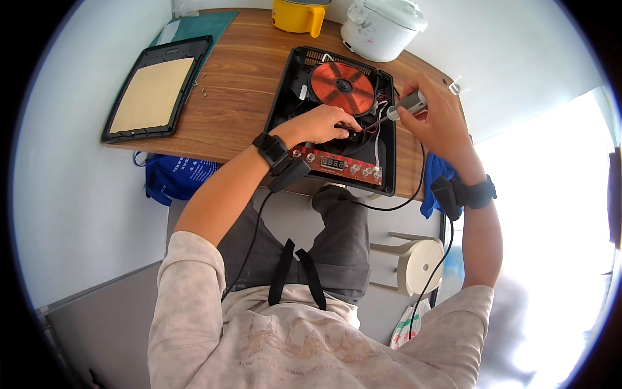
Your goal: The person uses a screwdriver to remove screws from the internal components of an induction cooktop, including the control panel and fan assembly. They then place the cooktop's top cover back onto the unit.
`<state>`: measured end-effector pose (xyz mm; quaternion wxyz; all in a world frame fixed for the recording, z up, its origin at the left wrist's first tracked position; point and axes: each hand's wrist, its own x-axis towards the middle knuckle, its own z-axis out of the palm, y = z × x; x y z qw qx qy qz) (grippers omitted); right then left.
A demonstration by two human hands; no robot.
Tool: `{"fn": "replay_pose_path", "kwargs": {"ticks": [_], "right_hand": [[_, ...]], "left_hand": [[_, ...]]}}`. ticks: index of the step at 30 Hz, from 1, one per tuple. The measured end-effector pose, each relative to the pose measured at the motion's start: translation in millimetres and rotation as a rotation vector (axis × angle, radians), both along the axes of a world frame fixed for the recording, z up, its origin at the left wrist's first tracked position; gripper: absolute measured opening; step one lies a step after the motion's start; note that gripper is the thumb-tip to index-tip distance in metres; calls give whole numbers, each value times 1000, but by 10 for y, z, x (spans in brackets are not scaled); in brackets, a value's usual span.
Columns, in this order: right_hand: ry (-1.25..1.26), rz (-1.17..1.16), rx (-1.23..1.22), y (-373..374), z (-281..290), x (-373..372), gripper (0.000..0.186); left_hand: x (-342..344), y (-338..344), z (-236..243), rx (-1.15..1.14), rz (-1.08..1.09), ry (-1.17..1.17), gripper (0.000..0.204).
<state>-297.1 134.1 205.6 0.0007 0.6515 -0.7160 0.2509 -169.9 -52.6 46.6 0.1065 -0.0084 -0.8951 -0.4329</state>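
Wooden table (240, 71), right grip (437, 111) around partly covered screwdriver (412, 104), left grip (321, 124) over opened appliance (287, 94), hold unclear

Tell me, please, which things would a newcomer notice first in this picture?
Probably the round orange-red coil first, in the far half of the open black casing on the wooden table. At the casing's right side, the right hand holds a grey-handled screwdriver slanting toward the left hand. Behind the casing, a bright yellow pot stands left of a white cooker.
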Motion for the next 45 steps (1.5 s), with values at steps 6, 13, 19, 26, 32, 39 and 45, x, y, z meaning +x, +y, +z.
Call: {"fn": "replay_pose_path", "kwargs": {"ticks": [6,13,19,26,32,39,45], "right_hand": [[-56,15,-32,89,-50,34,24],[-91,33,-59,125,-129,31,23],[-115,34,-83,124,-138,29,23],[-135,27,-56,132,-155,29,23],[-158,51,-3,135,-81,11,20],[0,144,172,53,141,-118,19],[95,211,277,-187,236,-217,22]], "left_hand": [[-11,19,2,69,-3,-11,26],[2,18,38,26,-10,-50,28],[-10,13,-3,31,-15,20,28],[-13,13,-11,33,-10,3,27],[5,9,3,2,-9,-5,27],[9,8,13,13,-18,-5,26],[13,24,52,15,-13,-22,27]]}}
